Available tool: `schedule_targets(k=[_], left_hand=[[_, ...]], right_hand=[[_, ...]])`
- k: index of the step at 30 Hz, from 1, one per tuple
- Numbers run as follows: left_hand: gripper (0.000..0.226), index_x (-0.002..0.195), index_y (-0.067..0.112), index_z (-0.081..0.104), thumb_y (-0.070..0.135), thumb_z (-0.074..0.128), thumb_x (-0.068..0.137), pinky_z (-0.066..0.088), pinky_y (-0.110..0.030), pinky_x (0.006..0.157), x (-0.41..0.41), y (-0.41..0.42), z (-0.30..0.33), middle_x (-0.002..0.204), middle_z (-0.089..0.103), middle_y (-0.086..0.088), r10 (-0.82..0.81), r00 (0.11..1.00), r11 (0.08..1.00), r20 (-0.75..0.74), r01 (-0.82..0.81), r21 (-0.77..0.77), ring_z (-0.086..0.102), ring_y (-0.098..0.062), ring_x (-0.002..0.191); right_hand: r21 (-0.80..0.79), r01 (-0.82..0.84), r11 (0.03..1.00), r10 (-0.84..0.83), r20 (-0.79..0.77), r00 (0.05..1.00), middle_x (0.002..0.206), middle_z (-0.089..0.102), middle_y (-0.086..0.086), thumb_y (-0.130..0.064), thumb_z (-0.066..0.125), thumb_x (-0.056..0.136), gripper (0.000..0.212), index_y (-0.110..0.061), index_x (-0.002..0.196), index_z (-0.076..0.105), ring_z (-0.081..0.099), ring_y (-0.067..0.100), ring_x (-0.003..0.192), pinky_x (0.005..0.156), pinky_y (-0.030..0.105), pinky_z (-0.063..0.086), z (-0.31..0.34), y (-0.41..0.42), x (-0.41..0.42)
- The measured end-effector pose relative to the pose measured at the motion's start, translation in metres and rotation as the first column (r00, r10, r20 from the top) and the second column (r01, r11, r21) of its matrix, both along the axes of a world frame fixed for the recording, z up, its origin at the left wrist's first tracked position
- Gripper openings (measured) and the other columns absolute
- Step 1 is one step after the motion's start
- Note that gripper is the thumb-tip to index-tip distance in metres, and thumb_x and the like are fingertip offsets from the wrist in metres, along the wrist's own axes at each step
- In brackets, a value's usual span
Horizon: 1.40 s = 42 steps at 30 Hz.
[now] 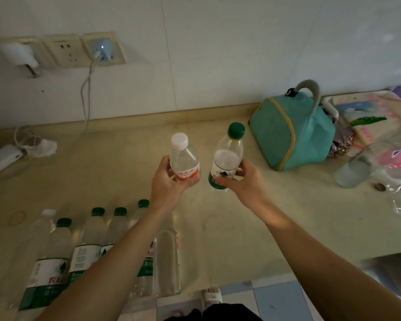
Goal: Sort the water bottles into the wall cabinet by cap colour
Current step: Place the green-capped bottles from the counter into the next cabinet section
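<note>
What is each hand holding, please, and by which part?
Left hand: white-capped bottle, by its lower body. Right hand: green-capped bottle, by its labelled lower body.

We count two white-cap bottles (184, 156) and five green-cap bottles (227, 156), seven capped total, plus one teal bag (292, 133).

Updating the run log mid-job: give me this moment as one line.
left grip: holds white-capped clear plastic bottle | right grip: holds green-capped clear plastic bottle | both raised above beige counter | cabinet: not in view
</note>
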<state>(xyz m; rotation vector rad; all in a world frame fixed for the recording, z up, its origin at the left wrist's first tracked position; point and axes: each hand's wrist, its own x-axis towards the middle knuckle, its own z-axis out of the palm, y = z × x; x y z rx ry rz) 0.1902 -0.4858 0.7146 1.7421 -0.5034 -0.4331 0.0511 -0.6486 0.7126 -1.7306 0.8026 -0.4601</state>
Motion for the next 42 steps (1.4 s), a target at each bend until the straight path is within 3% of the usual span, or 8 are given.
schedule_targets(k=[4,8,14,17,21,28,32,42], left_hand=[[0.064,0.118,0.036,0.056,0.025,0.093,0.067,0.052,-0.010,0.079,0.006,0.007,0.056,0.108,0.069,0.023,-0.012,0.993,0.994,0.118,0.025,-0.110,0.066,0.003,0.101],[0.065,0.122,0.028,0.059,0.029,0.093,0.067,0.052,-0.009,0.077,0.010,0.008,0.140,0.110,0.071,0.016,-0.009,0.965,0.967,0.261,0.075,-0.243,0.067,0.001,0.102],[0.071,0.130,0.021,0.055,0.038,0.090,0.070,0.050,-0.006,0.077,0.008,0.017,0.272,0.119,0.067,0.011,0.025,0.870,0.920,0.492,0.173,-0.353,0.064,0.004,0.102],[0.072,0.130,0.023,0.054,0.042,0.088,0.070,0.052,-0.009,0.078,0.002,0.021,0.326,0.119,0.066,0.013,0.072,0.828,0.908,0.556,0.177,-0.381,0.063,0.006,0.099],[0.070,0.128,0.028,0.055,0.047,0.087,0.068,0.054,-0.018,0.081,-0.002,0.026,0.390,0.115,0.067,0.016,0.135,0.796,0.877,0.590,0.181,-0.445,0.064,0.005,0.095],[0.064,0.119,0.032,0.058,0.048,0.090,0.066,0.055,-0.019,0.074,-0.007,0.020,0.485,0.107,0.068,0.016,0.223,0.774,0.799,0.592,0.203,-0.566,0.065,0.005,0.092],[0.058,0.114,0.034,0.059,0.045,0.090,0.066,0.057,-0.025,0.077,-0.006,0.012,0.529,0.105,0.067,0.017,0.255,0.777,0.764,0.575,0.203,-0.612,0.064,0.009,0.087],[0.065,0.127,0.023,0.055,0.038,0.087,0.072,0.037,-0.016,0.064,0.021,-0.032,0.587,0.113,0.061,0.011,0.228,0.763,0.851,0.605,0.145,-0.505,0.054,0.004,0.080]], right_hand=[[-0.048,0.040,0.998,-0.034,0.124,0.992,0.112,0.071,-0.013,-0.028,0.090,0.073,0.058,-0.023,0.123,0.062,0.066,0.000,0.101,0.075,0.014,0.053,0.057,0.008,0.000],[-0.138,0.079,0.987,-0.040,0.264,0.964,0.107,0.074,-0.016,-0.039,0.088,0.071,0.053,-0.028,0.118,0.065,0.069,-0.001,0.098,0.080,0.021,0.056,0.142,0.017,-0.002],[-0.278,0.124,0.953,0.012,0.443,0.896,0.104,0.073,-0.021,-0.044,0.084,0.071,0.055,-0.026,0.119,0.065,0.069,-0.004,0.091,0.067,0.010,0.053,0.267,0.036,-0.010],[-0.290,0.120,0.949,0.044,0.502,0.864,0.108,0.075,-0.011,-0.034,0.087,0.072,0.053,-0.022,0.119,0.065,0.073,0.007,0.095,0.081,0.030,0.060,0.320,0.040,-0.015],[-0.318,0.085,0.944,0.105,0.535,0.838,0.110,0.075,-0.006,-0.029,0.089,0.072,0.053,-0.021,0.119,0.065,0.073,0.014,0.098,0.090,0.044,0.060,0.386,0.044,-0.020],[-0.332,0.189,0.924,0.095,0.679,0.728,0.106,0.077,-0.003,-0.020,0.091,0.070,0.051,-0.018,0.115,0.068,0.075,0.012,0.094,0.078,0.032,0.062,0.488,0.039,-0.019],[-0.382,0.227,0.896,0.124,0.707,0.697,0.097,0.079,-0.008,-0.021,0.089,0.074,0.035,-0.023,0.105,0.073,0.075,0.010,0.090,0.083,0.037,0.062,0.534,0.028,-0.016],[-0.439,0.369,0.819,0.018,0.663,0.749,0.097,0.076,-0.008,-0.026,0.087,0.076,0.026,-0.029,0.097,0.072,0.073,0.011,0.089,0.089,0.041,0.060,0.583,-0.023,0.010]])
